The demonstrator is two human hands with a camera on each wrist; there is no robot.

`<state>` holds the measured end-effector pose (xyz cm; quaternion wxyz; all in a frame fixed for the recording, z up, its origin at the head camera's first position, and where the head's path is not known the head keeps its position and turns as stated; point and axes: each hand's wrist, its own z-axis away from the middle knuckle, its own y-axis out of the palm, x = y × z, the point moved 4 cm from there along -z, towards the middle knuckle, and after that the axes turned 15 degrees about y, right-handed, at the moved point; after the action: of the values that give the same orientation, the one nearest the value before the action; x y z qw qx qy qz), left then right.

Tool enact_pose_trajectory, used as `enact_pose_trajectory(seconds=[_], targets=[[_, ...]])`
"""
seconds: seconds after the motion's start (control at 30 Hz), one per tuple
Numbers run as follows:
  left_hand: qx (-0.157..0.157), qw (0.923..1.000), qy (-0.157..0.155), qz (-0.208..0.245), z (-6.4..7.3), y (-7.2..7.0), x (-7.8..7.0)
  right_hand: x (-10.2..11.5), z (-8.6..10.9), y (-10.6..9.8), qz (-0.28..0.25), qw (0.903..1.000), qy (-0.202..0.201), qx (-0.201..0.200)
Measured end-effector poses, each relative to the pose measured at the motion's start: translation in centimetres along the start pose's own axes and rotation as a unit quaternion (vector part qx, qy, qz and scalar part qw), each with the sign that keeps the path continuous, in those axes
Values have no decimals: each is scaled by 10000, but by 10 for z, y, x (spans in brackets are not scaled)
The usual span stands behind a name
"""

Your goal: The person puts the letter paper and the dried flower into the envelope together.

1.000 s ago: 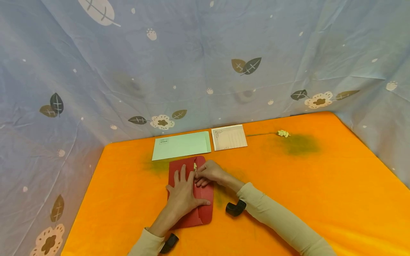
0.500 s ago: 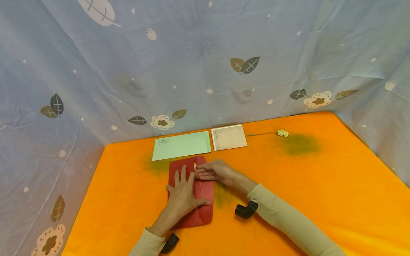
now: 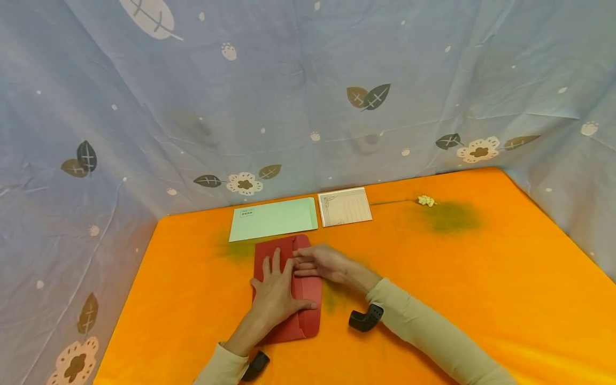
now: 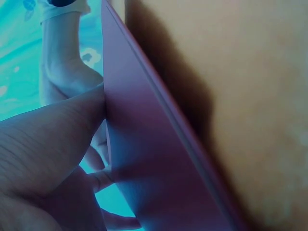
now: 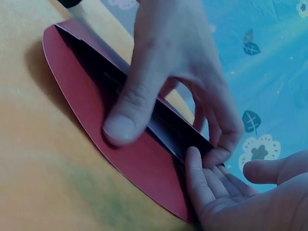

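A red envelope [image 3: 308, 289] lies on the orange cloth, its flap [image 5: 144, 166] folded out to the right. My left hand [image 3: 276, 291] rests spread over it, thumb on the flap, other fingers across the body. In the right wrist view, the left index finger bends at the edge of the gaping mouth [image 5: 168, 132]. From the right, my right hand [image 3: 332, 264] reaches to the mouth with straight fingers, palm turned up. Their tips [image 5: 197, 166] are right at the opening beside the left index finger. The envelope's inside is dark in that view.
Behind the red envelope lies a pale green envelope [image 3: 274, 219]. Beside it is a cream lined card [image 3: 345, 207], with a thin-stemmed pale yellow flower [image 3: 425, 201] farther right. A patterned blue cloth [image 3: 308, 107] hangs behind the table.
The right hand has gone from bent fingers at the mouth to straight ones, moving slightly left lately. A small pale flower seen at the mouth earlier is out of sight. The left hand stays put.
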<state>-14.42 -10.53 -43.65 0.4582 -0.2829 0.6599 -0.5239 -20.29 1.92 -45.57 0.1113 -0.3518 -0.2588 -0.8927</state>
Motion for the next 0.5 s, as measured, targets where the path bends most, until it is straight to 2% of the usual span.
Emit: enact_pose_trajectory(seconds=[0.27, 0.37, 0.5], targets=[[-53, 10000, 18, -2, 0, -1, 0, -2, 0, 5, -269, 9996, 4, -65], [-35, 10000, 8, 14, 0, -1, 0, -2, 0, 3, -50, 10000, -46, -70], [25, 10000, -9, 26, 0, 1, 0, 3, 3, -2, 613, 9977, -219, -192]])
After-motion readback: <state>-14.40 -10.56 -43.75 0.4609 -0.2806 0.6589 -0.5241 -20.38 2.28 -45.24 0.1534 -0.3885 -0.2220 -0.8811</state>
